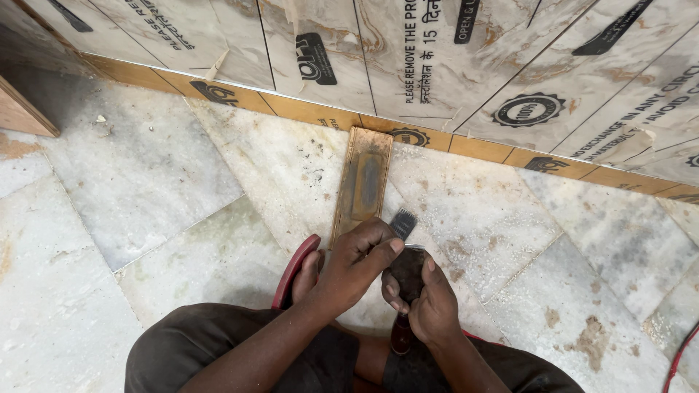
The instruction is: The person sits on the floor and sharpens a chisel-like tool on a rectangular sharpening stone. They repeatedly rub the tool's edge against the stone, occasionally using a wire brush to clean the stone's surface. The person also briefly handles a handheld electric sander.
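A marble floor [145, 175], pale and stained with patches of dried adhesive, runs up to a wall clad in marble-look tiles [437, 58] that are covered with printed protective film, above a tan skirting band [480, 148]. A narrow tan skirting strip [362, 182] lies flat on the floor, its far end touching the skirting band and its near end under the person's left hand [357, 266]. A grey smear of adhesive covers the middle of the strip.

The left hand has its fingers curled together and bearing down on the strip's near end, the thumb stretched toward the tool. The right hand [429, 306] wraps closed around a dark, adhesive-caked tool head, with a small notched spreader blade [404, 222] poking out just beside the strip's right edge. A bare foot in a red sandal [295, 271] rests just left of the strip.

To spread well, the left hand should probably hold the strip from sliding while the blade stays at a low, steady angle, giving an even coat out to the edges.
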